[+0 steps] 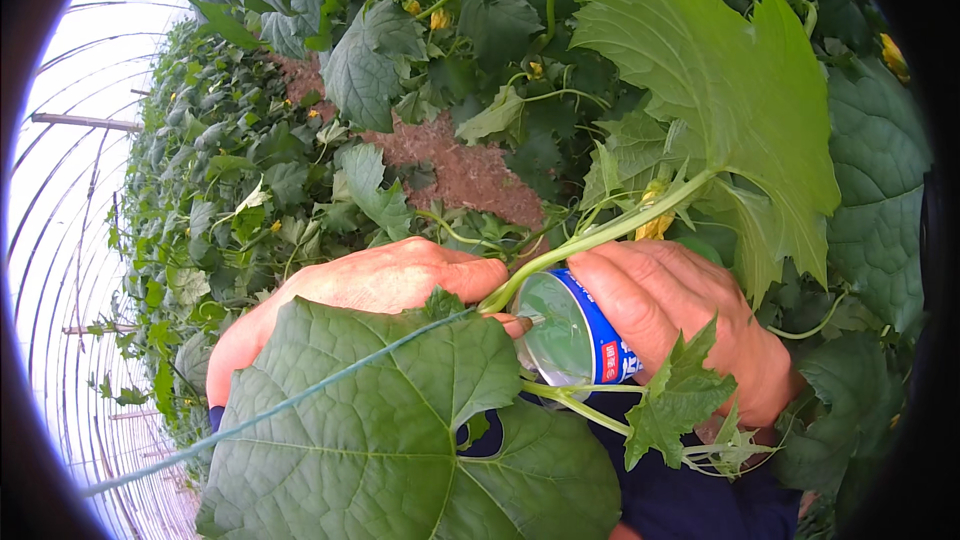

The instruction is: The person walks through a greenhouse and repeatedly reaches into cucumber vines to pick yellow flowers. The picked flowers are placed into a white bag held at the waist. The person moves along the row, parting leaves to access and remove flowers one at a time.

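Observation:
My right hand (697,315) is wrapped around a cut-off clear plastic bottle (555,330) with a blue label. The bottle lies tilted, its open mouth facing left, and it looks greenish inside. At that mouth, the fingertips of my left hand (397,277) pinch a small slender thing with a pointed tip (535,319); most of it is hidden. A thick green leaf stalk (607,232) crosses between both hands and touches them. It leads up to a large, bright green lobed leaf (720,82). Another broad leaf (375,420) covers my left forearm partly.
A blue-green twine (300,396) runs from the stalk to the lower left. Dense vines (225,187) with yellow flowers (655,221) surround me. Reddish-brown soil (457,165) shows between them. Thin hoops of a greenhouse frame (86,121) arch at left. A young leafy shoot (671,401) hangs below the bottle.

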A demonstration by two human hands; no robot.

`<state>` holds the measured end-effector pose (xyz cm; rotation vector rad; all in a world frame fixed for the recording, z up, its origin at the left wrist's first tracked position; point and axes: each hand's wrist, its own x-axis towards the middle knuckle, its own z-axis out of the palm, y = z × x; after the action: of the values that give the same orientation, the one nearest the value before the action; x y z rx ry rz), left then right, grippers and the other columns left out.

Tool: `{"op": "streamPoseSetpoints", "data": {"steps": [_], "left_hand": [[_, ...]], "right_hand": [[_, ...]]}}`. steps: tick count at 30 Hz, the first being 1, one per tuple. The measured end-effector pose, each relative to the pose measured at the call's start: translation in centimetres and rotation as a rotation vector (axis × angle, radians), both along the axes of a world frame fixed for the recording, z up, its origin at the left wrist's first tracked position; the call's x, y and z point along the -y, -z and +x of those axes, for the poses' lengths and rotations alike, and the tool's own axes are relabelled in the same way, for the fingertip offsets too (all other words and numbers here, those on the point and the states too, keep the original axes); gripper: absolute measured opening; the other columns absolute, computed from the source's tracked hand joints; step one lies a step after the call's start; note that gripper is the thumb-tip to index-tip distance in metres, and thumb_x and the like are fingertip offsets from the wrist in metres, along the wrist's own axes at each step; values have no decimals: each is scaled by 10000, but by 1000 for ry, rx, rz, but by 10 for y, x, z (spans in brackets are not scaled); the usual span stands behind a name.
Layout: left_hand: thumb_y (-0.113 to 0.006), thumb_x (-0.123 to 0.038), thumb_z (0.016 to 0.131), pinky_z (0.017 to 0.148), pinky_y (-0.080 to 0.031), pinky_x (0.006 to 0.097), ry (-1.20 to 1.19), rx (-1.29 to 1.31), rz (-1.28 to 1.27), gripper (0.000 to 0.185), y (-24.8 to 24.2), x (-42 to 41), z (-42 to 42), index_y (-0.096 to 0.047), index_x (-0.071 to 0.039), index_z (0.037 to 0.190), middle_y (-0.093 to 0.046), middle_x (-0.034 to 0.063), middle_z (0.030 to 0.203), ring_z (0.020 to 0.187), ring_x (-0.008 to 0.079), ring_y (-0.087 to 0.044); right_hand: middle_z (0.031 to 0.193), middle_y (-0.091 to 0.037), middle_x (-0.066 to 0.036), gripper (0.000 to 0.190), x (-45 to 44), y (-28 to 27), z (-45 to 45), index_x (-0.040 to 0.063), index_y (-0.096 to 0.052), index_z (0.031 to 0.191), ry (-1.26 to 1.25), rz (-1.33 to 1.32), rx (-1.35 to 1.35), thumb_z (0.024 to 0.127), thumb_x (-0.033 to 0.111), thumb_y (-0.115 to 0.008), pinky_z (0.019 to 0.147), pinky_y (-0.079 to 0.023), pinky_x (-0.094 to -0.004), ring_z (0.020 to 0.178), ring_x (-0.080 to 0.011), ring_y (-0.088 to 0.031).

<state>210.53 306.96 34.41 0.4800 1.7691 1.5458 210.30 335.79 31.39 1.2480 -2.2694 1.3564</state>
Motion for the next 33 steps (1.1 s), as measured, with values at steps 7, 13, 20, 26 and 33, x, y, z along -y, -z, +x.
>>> {"op": "streamPoseSetpoints", "data": {"steps": [7, 13, 20, 26, 33], "left_hand": [[-385, -623, 1034, 976, -446, 598, -51, 0, 167, 714, 26, 9, -4, -640, 25, 1190, -696, 270, 1061, 1035, 418, -651], [-363, -629, 1039, 1014, -430, 626, -62, -9, 242, 729, 34, 20, -6, -635, 28, 1197, -691, 286, 1088, 1074, 447, -643], [-333, -636, 1043, 1036, -431, 643, -149, -53, 185, 742, 29, 24, -7, -633, 32, 1160, -687, 298, 1090, 1098, 466, -641], [-355, -593, 1043, 1024, -451, 627, -235, -84, 277, 658, 36, 20, -1, -612, 10, 1101, -677, 258, 1039, 1039, 436, -649], [-429, -544, 1029, 1105, -395, 603, -231, -142, 345, 576, 47, 7, 5, -604, -12, 1162, -659, 207, 1096, 1084, 370, -630]], "right_hand": [[1182, -658, -231, 615, -4, 41, -1, -39, -557, 1320, 1, -71, 128, 750, 49, -770, 897, -560, -454, 1049, -412, -673], [1156, -663, -245, 732, 4, 39, 15, -55, -519, 1342, 153, -157, 167, 682, -12, -833, 885, -566, -443, 1023, -433, -672], [1173, -675, -239, 772, -8, 42, 54, -70, -537, 1334, 173, -353, 164, 635, -17, -861, 906, -570, -429, 1029, -402, -698], [1204, -659, -238, 807, -12, 58, 93, -73, -529, 1348, 101, -421, 181, 614, 1, -857, 894, -577, -433, 1049, -398, -692], [1178, -662, -236, 806, -25, 76, 134, -75, -526, 1350, 116, -451, 179, 621, 22, -856, 880, -575, -428, 1024, -399, -692]]}}
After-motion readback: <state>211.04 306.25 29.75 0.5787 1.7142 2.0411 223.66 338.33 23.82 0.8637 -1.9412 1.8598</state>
